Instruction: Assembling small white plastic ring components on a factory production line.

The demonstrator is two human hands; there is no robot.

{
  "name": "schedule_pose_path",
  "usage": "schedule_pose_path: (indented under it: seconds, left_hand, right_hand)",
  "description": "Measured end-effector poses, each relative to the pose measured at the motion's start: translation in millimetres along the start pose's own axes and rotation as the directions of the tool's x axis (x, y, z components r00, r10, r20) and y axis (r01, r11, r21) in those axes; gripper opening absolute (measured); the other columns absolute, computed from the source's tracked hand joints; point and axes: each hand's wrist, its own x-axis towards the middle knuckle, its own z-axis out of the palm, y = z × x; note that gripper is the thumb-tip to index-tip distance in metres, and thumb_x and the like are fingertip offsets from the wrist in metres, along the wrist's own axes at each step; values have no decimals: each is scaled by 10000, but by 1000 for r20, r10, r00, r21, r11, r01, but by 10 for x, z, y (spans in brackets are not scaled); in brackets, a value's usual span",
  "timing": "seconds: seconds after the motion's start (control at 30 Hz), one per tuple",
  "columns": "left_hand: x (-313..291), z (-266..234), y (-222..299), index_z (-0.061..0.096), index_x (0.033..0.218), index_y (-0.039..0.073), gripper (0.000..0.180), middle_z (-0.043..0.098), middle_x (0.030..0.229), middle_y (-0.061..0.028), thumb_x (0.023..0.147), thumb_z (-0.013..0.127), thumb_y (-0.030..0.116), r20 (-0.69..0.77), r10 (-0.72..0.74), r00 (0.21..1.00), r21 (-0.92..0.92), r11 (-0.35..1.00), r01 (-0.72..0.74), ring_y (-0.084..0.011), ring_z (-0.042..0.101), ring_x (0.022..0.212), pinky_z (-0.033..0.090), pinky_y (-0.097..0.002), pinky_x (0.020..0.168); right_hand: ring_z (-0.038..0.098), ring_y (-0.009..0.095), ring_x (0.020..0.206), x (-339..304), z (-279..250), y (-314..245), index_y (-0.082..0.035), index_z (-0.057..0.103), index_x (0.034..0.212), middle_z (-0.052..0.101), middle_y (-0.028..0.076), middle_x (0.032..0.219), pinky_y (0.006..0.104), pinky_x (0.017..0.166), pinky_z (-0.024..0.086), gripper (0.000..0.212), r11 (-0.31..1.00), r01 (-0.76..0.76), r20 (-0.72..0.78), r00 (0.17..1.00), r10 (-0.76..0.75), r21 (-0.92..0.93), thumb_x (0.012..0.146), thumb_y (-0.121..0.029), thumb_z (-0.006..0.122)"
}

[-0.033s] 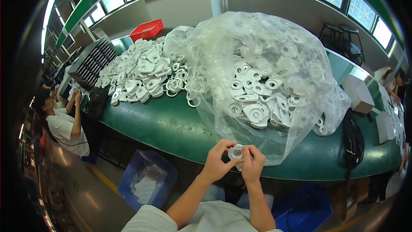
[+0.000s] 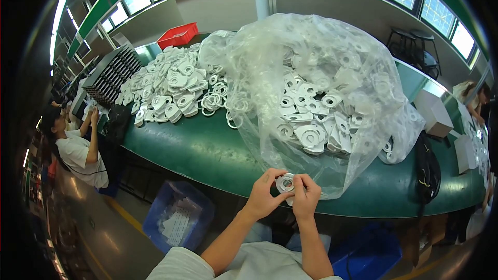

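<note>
Between my two hands, at the table's near edge, is a white plastic part (image 2: 285, 183) with a round ring and a hole in its middle. My left hand (image 2: 263, 195) pinches its left side with thumb and forefinger. On the other side, the fingers of my right hand (image 2: 305, 197) close on it. The part's lower end is partly hidden by my fingers. Just beyond my hands, a large clear plastic bag (image 2: 332, 179) spreads over the table, with a heap of similar white parts (image 2: 313, 137) showing through its opening.
More white parts (image 2: 179, 80) and loose white rings (image 2: 211, 102) lie piled on the green table (image 2: 181, 148). Black stacked trays (image 2: 113, 75) and a red bin (image 2: 177, 35) stand farther left. Below are blue bins (image 2: 202, 197). A black bag (image 2: 428, 171) hangs over the right edge. A co-worker (image 2: 80, 150) sits left.
</note>
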Motion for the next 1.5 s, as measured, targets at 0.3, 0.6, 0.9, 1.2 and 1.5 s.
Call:
schedule_pose_path:
  seconds: [0.3,0.6,0.9,1.2,1.5]
  left_hand:
    - [-30,-393,-194,632,996,-38,146,665,840,-56,864,588,8,176,-208,962,-219,945,244,-79,615,734,497,-216,641]
    - [-286,-168,-339,553,1141,-28,347,643,961,-69,811,660,-10,26,-199,980,-181,963,201,-93,615,884,513,-231,733]
    - [-218,-199,-490,571,1156,-35,289,647,992,-73,873,592,22,56,-233,971,-495,838,230,-96,614,829,505,-240,716]
    - [-206,-120,-639,591,1118,-48,243,653,940,-56,890,568,34,-69,-185,980,-378,914,146,-95,610,834,505,-233,737]
    - [-149,-161,-514,543,1188,-46,346,610,1069,-80,845,580,-24,4,-132,991,-451,884,120,-114,594,935,490,-248,797]
  right_hand:
    - [537,76,604,-2,67,1,47,613,755,610,56,619,243,570,418,166,997,-23,218,975,39,-76,842,-92,589]
    - [497,59,604,-87,149,127,49,597,716,590,15,633,229,546,380,188,997,-38,96,994,45,-66,847,-86,600]
    - [491,56,634,-32,137,199,25,581,791,575,4,688,214,564,384,170,992,-79,111,992,67,103,904,-83,514]
    - [542,57,652,-21,68,233,35,598,835,599,5,726,202,585,423,86,991,-71,199,979,47,113,854,-18,532]
    - [593,98,815,12,27,195,53,564,1040,632,63,918,222,723,460,227,957,-172,320,943,92,232,821,33,506]
